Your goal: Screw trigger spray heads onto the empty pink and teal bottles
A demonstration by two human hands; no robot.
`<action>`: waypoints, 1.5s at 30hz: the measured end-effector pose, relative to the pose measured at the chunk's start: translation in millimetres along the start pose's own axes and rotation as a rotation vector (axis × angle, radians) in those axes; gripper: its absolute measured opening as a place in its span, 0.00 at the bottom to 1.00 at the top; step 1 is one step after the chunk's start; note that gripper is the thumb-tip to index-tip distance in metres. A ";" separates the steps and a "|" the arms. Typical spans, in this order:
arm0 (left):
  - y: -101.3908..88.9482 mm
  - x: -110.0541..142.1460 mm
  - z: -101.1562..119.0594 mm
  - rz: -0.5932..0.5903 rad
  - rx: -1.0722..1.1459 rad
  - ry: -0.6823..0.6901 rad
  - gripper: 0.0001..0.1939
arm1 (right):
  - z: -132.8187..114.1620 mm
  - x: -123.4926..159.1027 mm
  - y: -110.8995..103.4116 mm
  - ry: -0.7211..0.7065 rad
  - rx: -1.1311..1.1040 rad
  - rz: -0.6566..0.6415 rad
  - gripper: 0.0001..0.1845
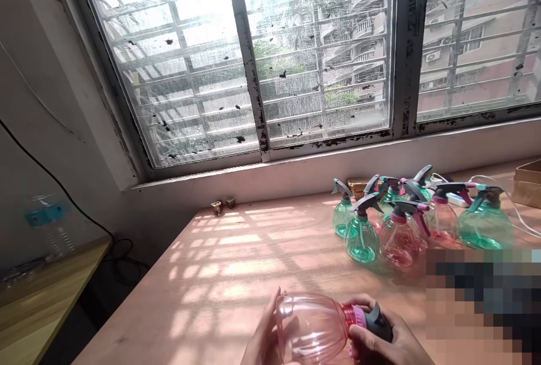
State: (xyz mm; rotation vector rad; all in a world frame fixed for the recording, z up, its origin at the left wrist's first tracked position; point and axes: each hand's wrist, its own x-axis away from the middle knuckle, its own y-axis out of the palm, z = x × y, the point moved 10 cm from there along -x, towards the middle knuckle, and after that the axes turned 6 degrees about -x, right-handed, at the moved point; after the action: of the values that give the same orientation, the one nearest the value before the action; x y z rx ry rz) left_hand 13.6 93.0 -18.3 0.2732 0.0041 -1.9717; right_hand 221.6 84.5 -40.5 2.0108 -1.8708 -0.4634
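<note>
A clear pink spray bottle [313,325] lies on its side between my hands, low in the view. My left hand [264,328] cups its base end, the fingers partly hidden behind the plastic. At the neck, my right hand [382,334] is wrapped around the pink collar and dark grey trigger head [378,323]. Beyond them a group of finished-looking spray bottles stands upright on the table, among them a green bottle [361,241] and a pink bottle [398,241] at the front.
The wooden table [177,297] runs up to the window wall. Two small brownish objects [217,207] sit at its back left edge. A cardboard box [528,185] and a white cable [518,207] lie at the right. A side table [42,303] holds a clear bottle [53,224].
</note>
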 end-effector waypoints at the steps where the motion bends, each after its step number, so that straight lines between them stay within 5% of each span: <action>1: 1.5 -0.9 0.8 0.009 0.017 0.027 0.51 | -1.5 0.4 0.7 0.009 -0.011 0.001 0.32; 7: 7.4 -0.2 -8.4 0.035 0.047 -0.042 0.60 | -8.2 3.1 4.3 -0.001 -0.021 0.006 0.30; 11: 8.0 5.1 -8.7 0.019 0.010 -0.099 0.54 | -5.4 2.7 2.7 -0.019 -0.022 0.007 0.29; 21: 21.9 2.1 16.4 -0.031 -0.039 0.117 0.54 | -10.4 2.9 -3.1 -0.048 -0.041 0.001 0.26; 24: 19.7 6.4 12.7 -0.046 -0.043 0.032 0.58 | -16.6 5.6 -1.8 -0.056 -0.028 0.001 0.25; 29: 7.2 11.7 9.5 0.005 -0.160 -0.090 0.48 | -21.1 9.0 -0.5 -0.043 0.035 -0.006 0.24; 39: 16.2 14.1 16.5 -0.025 -0.166 -0.085 0.54 | -23.2 12.3 -0.7 -0.002 0.029 0.007 0.22; 45: 14.1 12.3 18.5 -0.048 -0.232 -0.091 0.45 | -22.8 12.7 -1.8 0.013 0.014 0.003 0.22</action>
State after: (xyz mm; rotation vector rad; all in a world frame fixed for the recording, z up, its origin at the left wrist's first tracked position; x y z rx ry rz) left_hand 18.2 73.8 -1.0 0.0325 0.1811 -2.0083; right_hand 234.7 72.8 -21.2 2.0152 -1.8745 -0.4364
